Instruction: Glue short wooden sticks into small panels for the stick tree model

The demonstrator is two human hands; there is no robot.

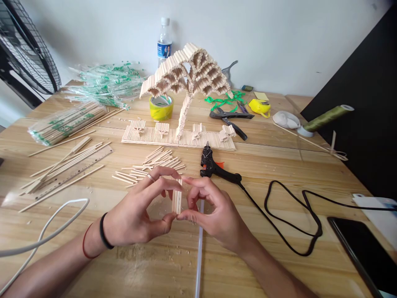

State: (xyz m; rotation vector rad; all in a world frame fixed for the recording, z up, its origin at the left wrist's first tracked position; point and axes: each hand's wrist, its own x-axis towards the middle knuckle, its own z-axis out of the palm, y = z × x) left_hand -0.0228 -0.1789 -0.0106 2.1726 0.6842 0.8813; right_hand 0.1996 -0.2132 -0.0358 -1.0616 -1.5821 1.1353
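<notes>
Both my hands meet above the table's near middle, pinching a small bundle of short wooden sticks (177,201) held upright. My left hand (139,211), with a ring and black and red wristbands, grips it from the left with thumb below and fingers above. My right hand (211,211) pinches it from the right. Beyond them lie loose cut sticks (155,163) and a black glue gun (214,167). Farther back stands a wooden stick model (186,82) with a curved roof on a flat stick base (178,138).
A translucent glue stick (199,252) lies under my hands. At left lie long sticks, a ruler (72,171), packs of wrapped chopsticks (66,122) and a white cable (46,234). At right are a black cord (291,215), a phone (362,252), pliers (231,118), yellow tape (161,107) and a green thread spool (327,118).
</notes>
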